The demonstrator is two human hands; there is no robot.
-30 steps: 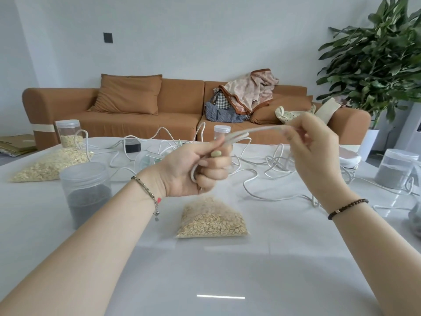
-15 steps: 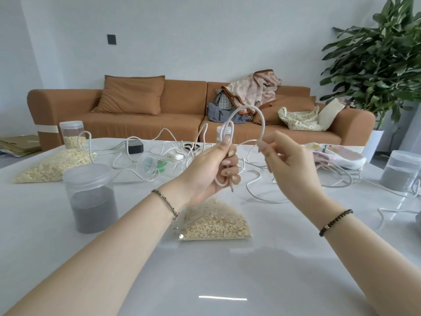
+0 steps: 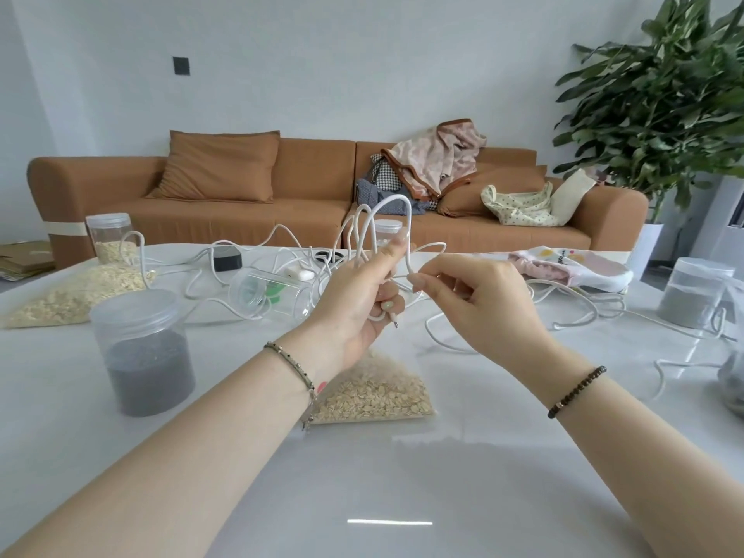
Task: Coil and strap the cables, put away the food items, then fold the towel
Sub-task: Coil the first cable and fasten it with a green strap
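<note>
left hand [image 3: 354, 300]: thin chain bracelet [image 3: 292, 362] with small dark beads and a dangling charm at the wrist | right hand [image 3: 487, 308]: dark brown round-bead bracelet [image 3: 575, 392], one metallic bead | fingers [image 3: 439, 275]: long nails, pale polish | forearms: bare

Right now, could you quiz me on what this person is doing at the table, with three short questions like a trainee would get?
1. True or false: the left hand grips loops of the thin white cable, and the right hand pinches the same cable.
2. What lies on the white table just below the hands? A) a clear bag of oat flakes B) a closed book C) a green apple
3. Fill in: the clear lidded plastic jar beside the left forearm holds dark ____ grains.
Key: 1 true; 2 A; 3 grey.
</note>
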